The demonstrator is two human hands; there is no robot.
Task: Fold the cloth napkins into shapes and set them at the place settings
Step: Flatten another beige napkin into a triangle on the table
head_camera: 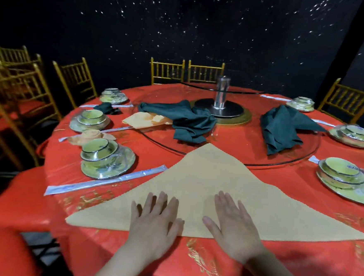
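Head view, napkin-folding stage. A tan napkin (pixel 206 182) lies flat on the red table (pixel 297 264), folded into a wide triangle. Its long folded edge runs along the near side, just in front of the person, and its apex reaches the rim of the glass turntable (pixel 282 164).

The left hand (pixel 156 220) and right hand (pixel 233 225) rest palm-down, side by side, on the middle of the long edge. The fingers are straight and slightly spread. Both hands press the cloth flat and grasp nothing.

On the turntable lie two crumpled green napkins, one left of centre (pixel 188 121) and one to the right (pixel 283 127). A loosely folded orange napkin (pixel 143 121) lies at the turntable's left edge, and a metal post (pixel 222 93) stands at its centre.

Place settings of plastic-wrapped bowls on plates ring the table; the nearest are at left (pixel 104 156) and at right (pixel 344 177). Just behind the near-left setting sits a rolled orange napkin (pixel 90 137). Farther back on the left sits a small bunched green napkin (pixel 107 108). A pair of wrapped chopsticks (pixel 104 181) lies between the near-left setting and the tan napkin. Gold chairs (pixel 166 72) surround the table.
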